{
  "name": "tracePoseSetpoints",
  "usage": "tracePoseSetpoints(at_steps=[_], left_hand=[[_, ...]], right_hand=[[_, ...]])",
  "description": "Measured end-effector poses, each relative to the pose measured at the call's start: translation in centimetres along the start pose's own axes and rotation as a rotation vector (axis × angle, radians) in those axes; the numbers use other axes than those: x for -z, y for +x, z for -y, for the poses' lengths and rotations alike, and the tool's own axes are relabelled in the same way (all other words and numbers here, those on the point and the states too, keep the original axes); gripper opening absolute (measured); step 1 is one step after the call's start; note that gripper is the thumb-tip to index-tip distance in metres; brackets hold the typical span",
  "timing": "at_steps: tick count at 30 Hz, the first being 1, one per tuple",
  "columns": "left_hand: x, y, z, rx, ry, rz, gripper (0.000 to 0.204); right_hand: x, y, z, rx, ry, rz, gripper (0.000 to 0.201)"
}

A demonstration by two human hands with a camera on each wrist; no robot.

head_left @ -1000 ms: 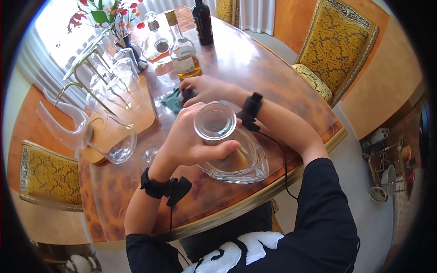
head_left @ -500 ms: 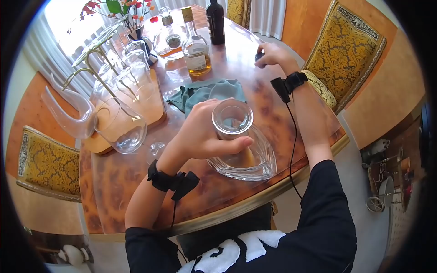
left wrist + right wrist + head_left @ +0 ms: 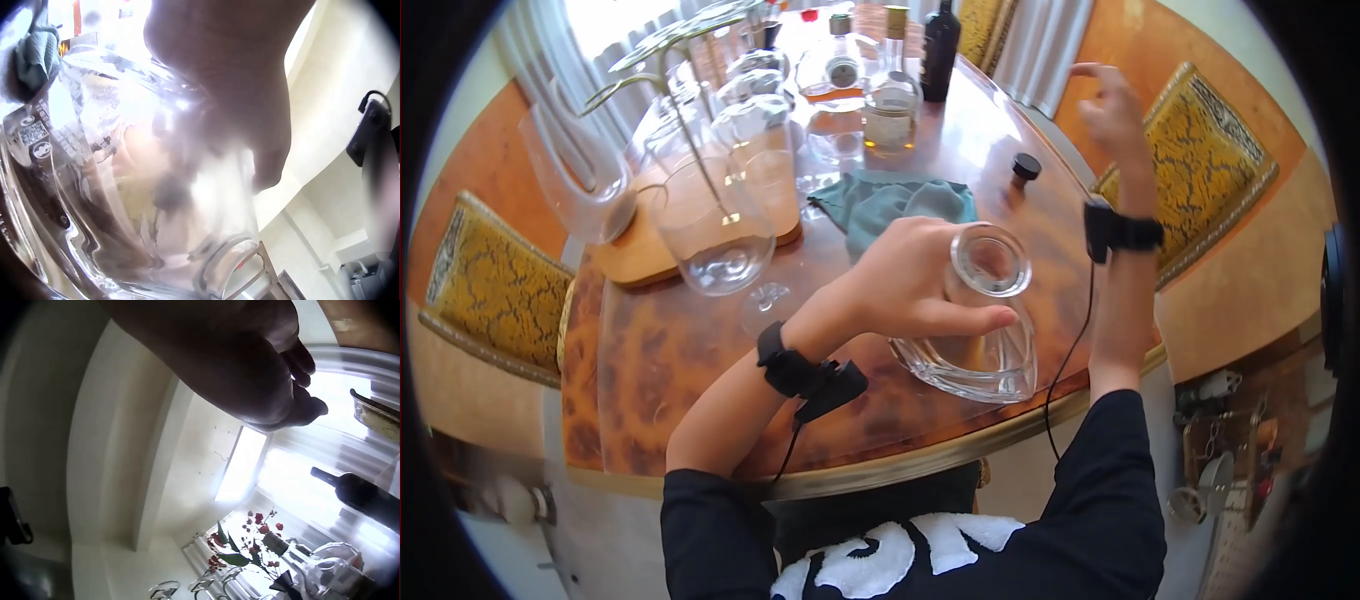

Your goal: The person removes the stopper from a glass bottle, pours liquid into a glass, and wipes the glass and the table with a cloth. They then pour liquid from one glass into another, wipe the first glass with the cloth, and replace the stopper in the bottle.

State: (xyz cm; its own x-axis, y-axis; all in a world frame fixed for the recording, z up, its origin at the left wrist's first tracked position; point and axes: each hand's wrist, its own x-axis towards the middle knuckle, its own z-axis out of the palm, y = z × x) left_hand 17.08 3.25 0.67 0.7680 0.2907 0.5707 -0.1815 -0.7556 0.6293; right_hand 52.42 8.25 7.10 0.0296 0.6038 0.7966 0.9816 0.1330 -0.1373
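My left hand (image 3: 920,275) grips the neck of a clear glass decanter (image 3: 1018,365), which stands near the table's front edge with its wide round mouth tilted toward me. In the left wrist view, a label with a printed square code (image 3: 34,132) shows on the glass. Raised over the right side of the table, my right hand (image 3: 1115,115) is empty, its fingers loosely bent. A dark bottle stopper (image 3: 1026,168) with a flat black top stands on the table to the left of that hand. Beyond the decanter lies a crumpled green cloth (image 3: 900,205).
At the left, stemmed glasses (image 3: 715,245) hang upside down from a brass rack on a wooden board (image 3: 635,260). A curved glass decanter (image 3: 585,195) is beside it. An amber liquor bottle (image 3: 890,115), another decanter (image 3: 830,75) and a dark bottle (image 3: 939,60) stand farther back.
My right hand has gone from the cloth to the right, set the stopper on the table and lifted off it. The left hand keeps its grip on the decanter. The head view has shifted.
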Motion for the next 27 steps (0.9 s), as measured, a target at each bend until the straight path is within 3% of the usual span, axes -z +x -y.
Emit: tracePoseSetpoints(at_steps=[2, 4, 6, 8, 10, 12, 14, 16, 17, 19, 21, 22, 23, 27], left_hand=[[0.1, -0.1, 0.2, -0.03, 0.04, 0.004, 0.042], [-0.1, 0.0, 0.8, -0.034, 0.052, -0.028, 0.045], [-0.1, -0.2, 0.7, -0.029, 0.068, -0.05, 0.047], [-0.1, -0.3, 0.2, -0.011, 0.085, -0.043, 0.053], [-0.1, -0.6, 0.1, -0.009, 0.101, -0.128, 0.054], [-0.4, -0.6, 0.4, -0.033, 0.03, -0.268, 0.053], [0.2, -0.2, -0.4, -0.028, -0.025, -0.364, 0.053], [0.9, 0.3, -1.8, -0.065, -0.07, -0.497, 0.05], [1.4, 0.5, -2.7, -0.069, -0.071, -0.501, 0.05], [2.3, 0.9, -4.4, -0.055, -0.161, -0.642, 0.046], [3.1, 0.9, -5.1, -0.072, -0.172, -0.708, 0.044], [3.7, 0.8, -5.6, 0.003, -0.221, -0.706, 0.044], [4.1, 0.6, -6.0, 0.079, -0.271, -0.704, 0.044], [3.9, 0.1, -7.0, 0.096, -0.381, -0.821, 0.044]], right_hand=[[3.7, -1.0, 4.9, -0.074, 0.178, -0.219, 0.04], [5.0, -2.2, 8.5, 0.083, 0.29, -0.298, 0.038], [5.1, -4.1, 12.0, 0.156, 0.363, -0.214, 0.035], [6.0, -6.9, 12.9, 0.119, 0.274, -0.039, 0.032], [5.5, -10.8, 10.6, 0.024, 0.583, -0.015, 0.036], [6.2, -15.7, 8.4, -0.174, 0.713, 0.126, 0.045], [6.1, -19.8, 9.2, -0.519, 1.225, 0.142, 0.066], [5.5, -25.0, 8.0, -0.706, 1.521, 0.106, 0.09], [5.3, -25.3, 9.3, -0.702, 1.517, 0.108, 0.09], [4.3, -26.4, 14.1, -0.451, 1.56, 0.196, 0.108], [3.8, -25.4, 18.6, -0.37, 1.543, 0.228, 0.109], [3.5, -24.5, 20.0, -0.296, 1.534, 0.257, 0.109], [3.1, -23.8, 20.3, -0.287, 1.528, 0.264, 0.109], [2.2, -20.8, 22.2, -0.316, 1.595, 0.2, 0.11]])
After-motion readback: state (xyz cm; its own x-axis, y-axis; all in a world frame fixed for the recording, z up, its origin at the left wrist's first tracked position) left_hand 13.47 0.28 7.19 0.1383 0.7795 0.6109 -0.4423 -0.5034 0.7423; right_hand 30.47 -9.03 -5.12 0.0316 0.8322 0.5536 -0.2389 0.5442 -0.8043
